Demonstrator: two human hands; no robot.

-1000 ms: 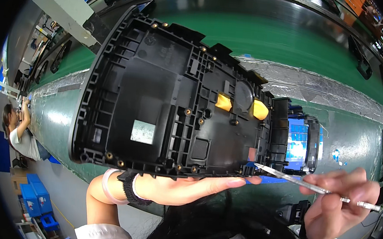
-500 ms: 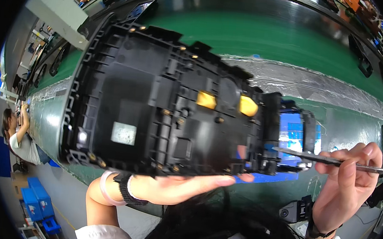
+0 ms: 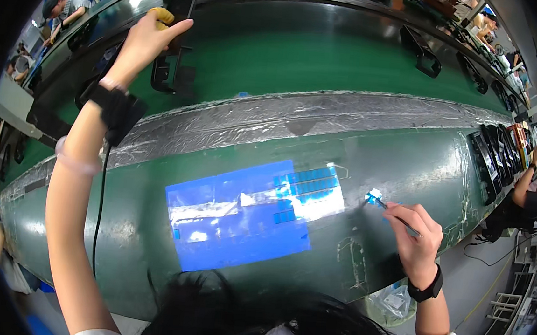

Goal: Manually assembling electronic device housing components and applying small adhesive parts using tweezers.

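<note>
My left hand, with yellow finger covers, is stretched out over the far left of the green conveyor. Its thumb stands apart from the fingers, beside a black plastic frame part that the hand partly hides. Closer in, at the right, my right hand pinches thin metal tweezers. Their tip is at a small shiny blue-and-white piece above the worktop; I cannot tell if they grip it. Left of this lies a blue sheet bearing blue sticker strips.
A silver-taped strip runs between the worktop and conveyor. More black parts lie on the conveyor, and several stand stacked at the right end. A black cable hangs from my left wristband. Other people work nearby.
The large black plastic housing has left the space in front of me. My left hand has moved far left over the conveyor. My right hand has moved left with the tweezers, uncovering the blue sheet.
</note>
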